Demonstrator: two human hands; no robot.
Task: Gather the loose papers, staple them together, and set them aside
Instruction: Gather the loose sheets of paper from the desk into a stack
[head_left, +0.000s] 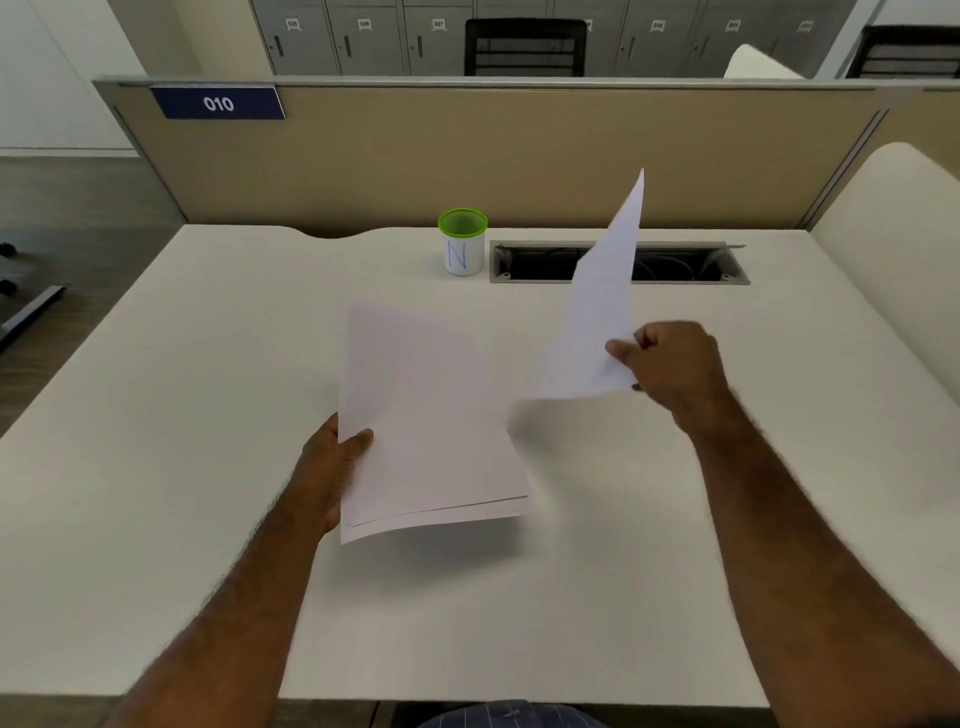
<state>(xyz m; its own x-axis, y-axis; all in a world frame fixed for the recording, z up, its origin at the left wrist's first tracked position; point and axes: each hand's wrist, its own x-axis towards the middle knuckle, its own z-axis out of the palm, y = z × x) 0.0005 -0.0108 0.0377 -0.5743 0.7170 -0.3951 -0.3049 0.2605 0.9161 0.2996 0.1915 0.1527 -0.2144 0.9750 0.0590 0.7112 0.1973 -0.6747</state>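
My left hand (332, 467) holds a small stack of white papers (421, 415) by its left edge, lifted a little above the white desk (182, 415); the thumb lies on top. To the right, my right hand (670, 364) pinches a single white sheet (602, 312) at its lower right edge. That sheet is raised and tilted, its far corner pointing up in front of the partition. The two lots of paper are apart. No stapler is in view.
A white cup with a green rim (462, 244) marked "N" stands at the back centre of the desk. Beside it on the right is an open cable tray slot (685, 265). A beige partition (467, 156) closes the far edge. A cream chair back (893, 218) rises at right.
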